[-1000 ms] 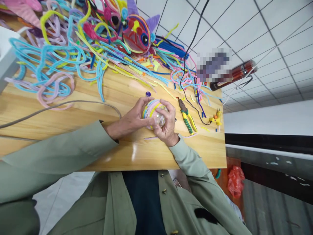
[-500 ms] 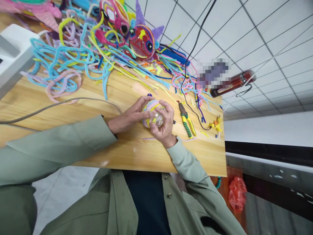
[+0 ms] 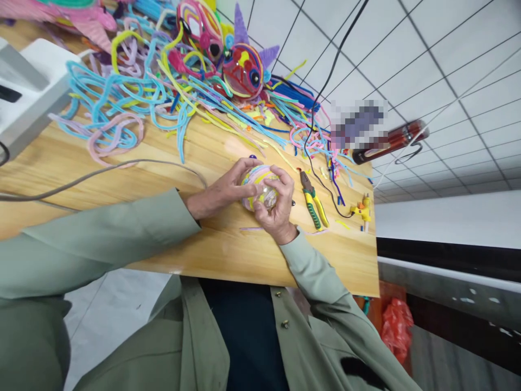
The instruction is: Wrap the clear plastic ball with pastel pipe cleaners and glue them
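Between my hands is a clear round ball wrapped in pastel pipe cleaners [image 3: 257,175], pink, yellow and blue. My left hand [image 3: 228,190] grips its left side, with the thumb pressed across the front. Around the right side curl the fingers of my right hand [image 3: 279,202], its thumb at the lower edge. Small dark round beads or eyes show just beyond the ball, one at the top and one at the right. A pale purple pipe cleaner [image 3: 251,228] lies on the table below my hands. Pliers [image 3: 313,201] with green and yellow handles rest to the right.
Loose pipe cleaners [image 3: 118,92] heap along the back left. A finished fish-like ornament [image 3: 243,71] stands among them. A yellow glue gun or similar tool [image 3: 361,208] with a black cord sits near the right edge. A dark red flask [image 3: 391,142] lies behind; a white device [image 3: 35,92] is at left.
The whole view has shifted slightly, so table items appear a little farther right. Both hands keep nearly the same hold on the ball.
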Motion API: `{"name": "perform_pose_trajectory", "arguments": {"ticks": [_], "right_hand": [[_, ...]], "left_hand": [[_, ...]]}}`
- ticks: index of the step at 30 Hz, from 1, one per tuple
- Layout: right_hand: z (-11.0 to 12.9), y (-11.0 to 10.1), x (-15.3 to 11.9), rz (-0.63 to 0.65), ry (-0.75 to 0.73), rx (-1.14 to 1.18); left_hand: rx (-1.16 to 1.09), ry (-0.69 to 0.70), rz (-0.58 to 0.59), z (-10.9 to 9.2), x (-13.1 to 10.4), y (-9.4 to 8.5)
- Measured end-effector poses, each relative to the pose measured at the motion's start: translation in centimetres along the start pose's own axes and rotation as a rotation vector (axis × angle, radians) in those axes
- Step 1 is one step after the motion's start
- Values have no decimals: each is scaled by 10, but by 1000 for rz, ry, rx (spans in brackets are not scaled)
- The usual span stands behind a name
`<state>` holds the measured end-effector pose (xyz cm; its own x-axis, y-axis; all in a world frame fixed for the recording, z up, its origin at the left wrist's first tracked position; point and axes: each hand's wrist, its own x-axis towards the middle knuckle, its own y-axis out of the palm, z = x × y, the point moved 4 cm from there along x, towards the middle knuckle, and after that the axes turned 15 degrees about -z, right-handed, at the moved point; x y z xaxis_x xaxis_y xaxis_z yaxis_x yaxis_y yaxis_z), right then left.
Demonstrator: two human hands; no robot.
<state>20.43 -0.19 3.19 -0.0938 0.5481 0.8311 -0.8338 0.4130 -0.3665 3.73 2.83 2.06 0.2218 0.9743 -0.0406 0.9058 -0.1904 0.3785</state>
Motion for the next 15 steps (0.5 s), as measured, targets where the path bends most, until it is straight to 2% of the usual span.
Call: {"name": "perform_pose_trajectory", "arguments": {"ticks": [8, 15], "right_hand": [[-6, 3, -7, 13, 31, -42], [-1, 1, -4, 51, 26, -56]], "left_hand": [[-7, -54, -22, 2, -2, -2], [43, -49, -6, 5, -1, -4]]}}
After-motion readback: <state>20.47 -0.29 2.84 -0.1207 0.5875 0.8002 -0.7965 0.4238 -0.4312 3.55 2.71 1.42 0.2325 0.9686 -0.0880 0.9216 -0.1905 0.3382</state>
